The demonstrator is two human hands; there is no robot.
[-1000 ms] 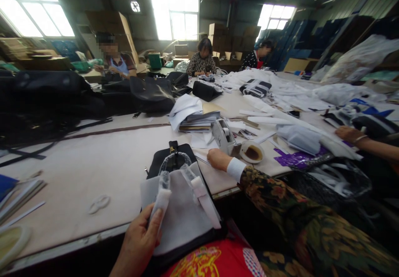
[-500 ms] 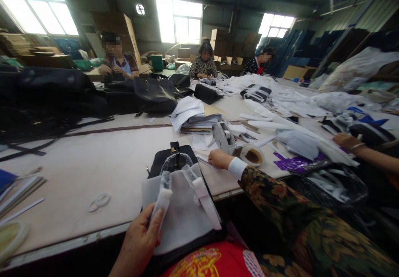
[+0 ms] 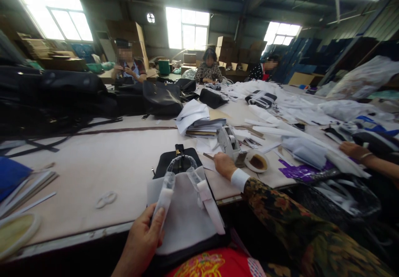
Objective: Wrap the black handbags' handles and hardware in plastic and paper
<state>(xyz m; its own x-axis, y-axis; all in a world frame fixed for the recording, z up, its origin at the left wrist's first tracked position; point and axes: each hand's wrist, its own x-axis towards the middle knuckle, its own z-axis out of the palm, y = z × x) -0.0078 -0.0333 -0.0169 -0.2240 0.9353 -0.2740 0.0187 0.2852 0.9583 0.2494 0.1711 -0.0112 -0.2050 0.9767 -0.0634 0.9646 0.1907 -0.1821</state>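
A black bag (image 3: 162, 159) lies at the table's front edge, tilted toward my lap. White sheet material (image 3: 182, 210) covers its front, and its handle (image 3: 181, 160) is wrapped in clear plastic. My left hand (image 3: 146, 229) is closed round the white foam wrap (image 3: 163, 200) on the handle's left side, thumb on top. A second foam wrap (image 3: 204, 191) sits on the right side. My right hand (image 3: 225, 165) is closed beside the tape dispenser (image 3: 229, 142), pinching a thin, flat strip (image 3: 208, 156) that sticks out to the left; its fingertips are partly hidden.
A tape roll (image 3: 257, 161) lies right of the dispenser, a paper stack (image 3: 201, 121) behind it. Black bags (image 3: 162, 98) are piled at the back left. White rings (image 3: 106, 199) lie on the table (image 3: 77, 169). A co-worker's arm (image 3: 370, 156) reaches in from the right; several people sit opposite.
The view has shifted slightly, so everything sits lower and further right. My right hand has lifted one end of the thin strip. My left hand keeps its grip on the foam wrap.
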